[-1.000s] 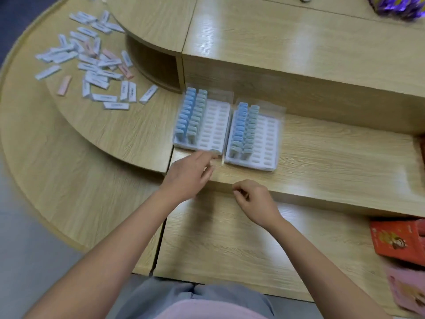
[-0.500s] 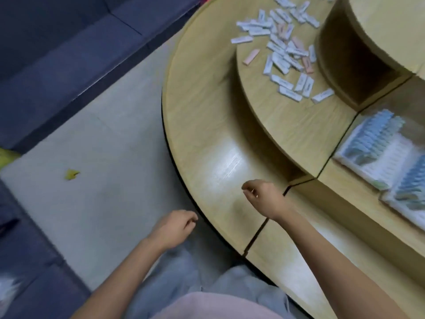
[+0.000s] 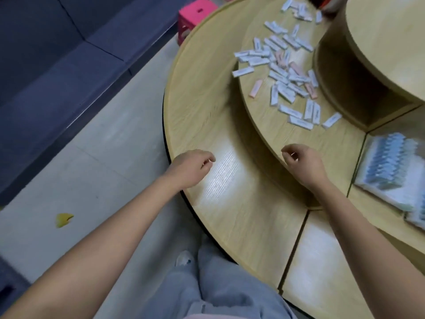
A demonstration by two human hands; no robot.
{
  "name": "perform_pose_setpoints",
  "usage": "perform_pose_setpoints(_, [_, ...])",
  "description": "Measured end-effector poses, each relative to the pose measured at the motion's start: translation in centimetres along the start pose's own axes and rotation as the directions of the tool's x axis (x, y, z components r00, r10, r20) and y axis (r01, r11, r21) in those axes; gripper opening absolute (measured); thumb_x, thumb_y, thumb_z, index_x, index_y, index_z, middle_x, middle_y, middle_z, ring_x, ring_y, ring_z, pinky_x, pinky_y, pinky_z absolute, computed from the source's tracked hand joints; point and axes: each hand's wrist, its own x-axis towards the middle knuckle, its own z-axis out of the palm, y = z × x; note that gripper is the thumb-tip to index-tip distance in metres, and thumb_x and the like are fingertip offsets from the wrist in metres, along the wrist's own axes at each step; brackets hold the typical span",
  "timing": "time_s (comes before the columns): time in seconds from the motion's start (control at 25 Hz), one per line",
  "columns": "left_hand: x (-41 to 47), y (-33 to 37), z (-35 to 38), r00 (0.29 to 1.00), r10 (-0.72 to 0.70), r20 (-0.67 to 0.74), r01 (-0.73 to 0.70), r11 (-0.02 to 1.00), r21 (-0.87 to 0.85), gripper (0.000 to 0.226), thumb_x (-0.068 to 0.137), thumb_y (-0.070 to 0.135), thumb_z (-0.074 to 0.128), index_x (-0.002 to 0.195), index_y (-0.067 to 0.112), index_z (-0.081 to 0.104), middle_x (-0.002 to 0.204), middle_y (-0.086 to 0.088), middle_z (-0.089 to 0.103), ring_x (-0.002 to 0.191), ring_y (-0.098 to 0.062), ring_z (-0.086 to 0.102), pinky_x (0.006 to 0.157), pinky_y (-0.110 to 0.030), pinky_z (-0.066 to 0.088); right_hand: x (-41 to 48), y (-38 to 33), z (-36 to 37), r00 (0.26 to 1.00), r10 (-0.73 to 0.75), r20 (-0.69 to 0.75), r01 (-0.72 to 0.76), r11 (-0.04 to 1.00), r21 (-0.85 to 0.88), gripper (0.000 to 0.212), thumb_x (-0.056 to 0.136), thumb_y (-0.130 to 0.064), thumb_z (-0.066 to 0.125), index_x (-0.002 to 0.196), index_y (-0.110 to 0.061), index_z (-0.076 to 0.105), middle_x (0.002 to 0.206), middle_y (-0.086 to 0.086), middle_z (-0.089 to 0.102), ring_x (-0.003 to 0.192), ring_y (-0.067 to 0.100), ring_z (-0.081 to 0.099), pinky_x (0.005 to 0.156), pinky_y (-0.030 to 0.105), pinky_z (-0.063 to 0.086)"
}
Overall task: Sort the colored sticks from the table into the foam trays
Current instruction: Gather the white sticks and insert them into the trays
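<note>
The left hand [image 3: 190,168] hangs with fingers loosely curled, gripping nothing, just over the outer rim of the light wooden tiered round table [image 3: 207,107]. The right hand [image 3: 303,163], at 3 o'clock from it, is loosely curled too, with nothing visible in it, over the edge of the raised middle tier.

The loose white, pale blue and pink sticks [image 3: 282,72] lie scattered on that tier, at 12 o'clock from the right hand and well apart from it. The white foam trays [image 3: 391,196] sit at 3 o'clock from the right hand, with rows of blue sticks [image 3: 388,162] standing in them.

On the pale floor lies a yellow scrap [image 3: 64,219], at 8 o'clock from the left hand. A pink plastic stool [image 3: 195,14] stands at 12 o'clock.
</note>
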Motion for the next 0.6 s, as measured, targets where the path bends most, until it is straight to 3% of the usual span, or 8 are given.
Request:
perform_pose_setpoints(0.2, [13.2, 7.2, -2.7, 0.98, 0.183, -0.078, -0.175, 0.979, 0.104, 0.031, 0.097, 0.029, 0.041, 0.123, 0.025, 0.057, 0.118, 0.001, 0.058, 0.107, -0.02, 0.054, 0.079, -0.03, 0.04, 8.8, 3.0, -2.7, 0.984, 0.095, -0.15, -0.112, 0.987, -0.113, 0.025, 0.095, -0.019, 0.053, 0.115, -0.009, 0.062, 0.118, 0.01, 0.057, 0.1, 0.026, 0.056, 0.075, 0.03, 0.04])
perform_pose_setpoints(0.36, [20.8, 12.0, -1.6, 0.928, 0.361, -0.089, -0.33, 0.91, 0.253, 0.032, 0.098, 0.029, 0.043, 0.126, 0.022, 0.056, 0.121, 0.0, 0.055, 0.113, -0.021, 0.05, 0.102, -0.038, 0.029, 11.3, 4.7, -0.8, 0.982, 0.139, -0.126, -0.166, 0.957, -0.238, 0.02, 0.092, -0.019, 0.055, 0.107, -0.006, 0.061, 0.111, 0.012, 0.055, 0.103, 0.03, 0.051, 0.074, 0.037, 0.043])
perform_pose_setpoints(0.6, [27.2, 14.4, 1.1, 0.911, 0.409, 0.058, -0.379, 0.771, 0.512, 0.027, 0.094, 0.023, 0.049, 0.115, 0.013, 0.062, 0.121, -0.007, 0.051, 0.115, -0.027, 0.045, 0.097, -0.038, 0.032, 12.0, 5.7, 0.7, 0.96, 0.224, -0.169, -0.258, 0.942, -0.216, 0.019, 0.086, -0.017, 0.062, 0.101, -0.005, 0.058, 0.106, 0.014, 0.055, 0.096, 0.03, 0.049, 0.073, 0.042, 0.045])
